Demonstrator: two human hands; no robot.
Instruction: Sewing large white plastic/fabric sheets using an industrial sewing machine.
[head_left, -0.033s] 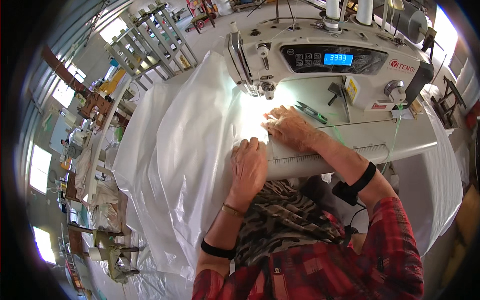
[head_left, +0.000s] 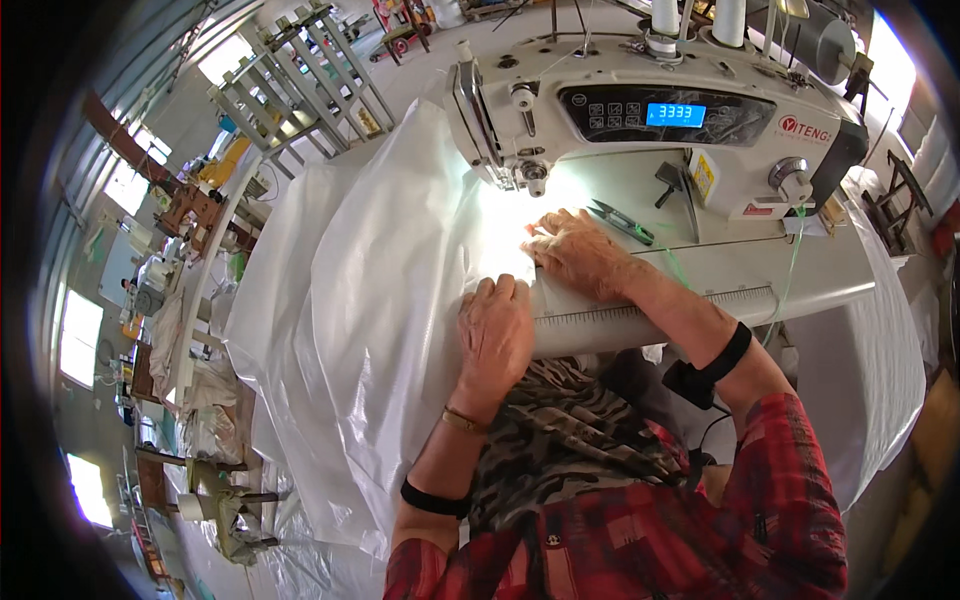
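**White woven sheet held flat at the needle**

White, slightly glossy sheeting [head_left: 350,300] spills off the left of the sewing table [head_left: 850,280] in a big loose drape and runs right, under the head of the sewing machine [head_left: 640,120]. It looks light, thin and floppy, probably slick, so it would likely slide and bunch unless pressed down; the folded edge near the needle seems the best place to take hold.

Left hand [head_left: 495,335] lies open, palm down, fingers together on the sheet's near edge, just above the ruler strip [head_left: 650,315] on the table front. Right hand [head_left: 580,250] is also open and flat, fingertips pressing the material just beside the presser foot, in the glare of the lamp. Farther right, small snips [head_left: 620,222] rest on the machine bed, apart from both hands.
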